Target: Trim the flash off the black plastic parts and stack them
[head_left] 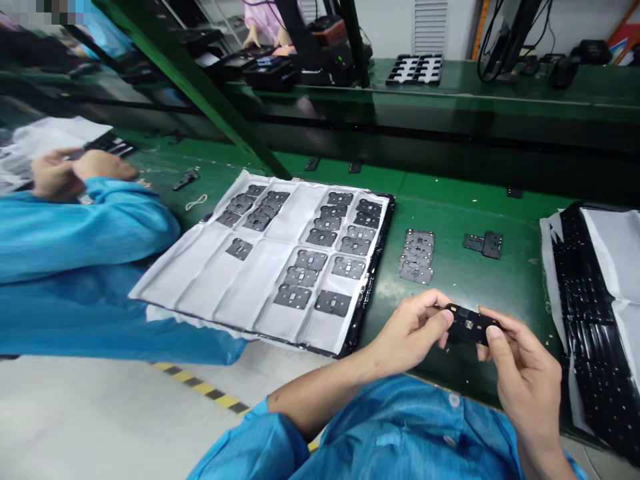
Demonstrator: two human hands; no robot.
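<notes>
Between my two hands is a small flat black plastic part [470, 325] with cut-outs and a shiny spot at its middle. My left hand [413, 327] pinches its left end between thumb and fingers. The right end is gripped by my right hand [525, 367], thumb on top. Just beyond, a column of similar black parts [417, 257] lies on the green bench [450, 210]. Farther right are two more black parts [484, 244], touching each other. To the left, a white-lined tray [200, 267] holds several such parts in its compartments.
Stacked black trays with white liners [600, 313] stand at the right. A green slanted post [200, 87] rises behind the parts tray. At the left, a co-worker's blue sleeve [90, 227] and hands reach over the bench. Loose black pieces [355, 167] lie along the back.
</notes>
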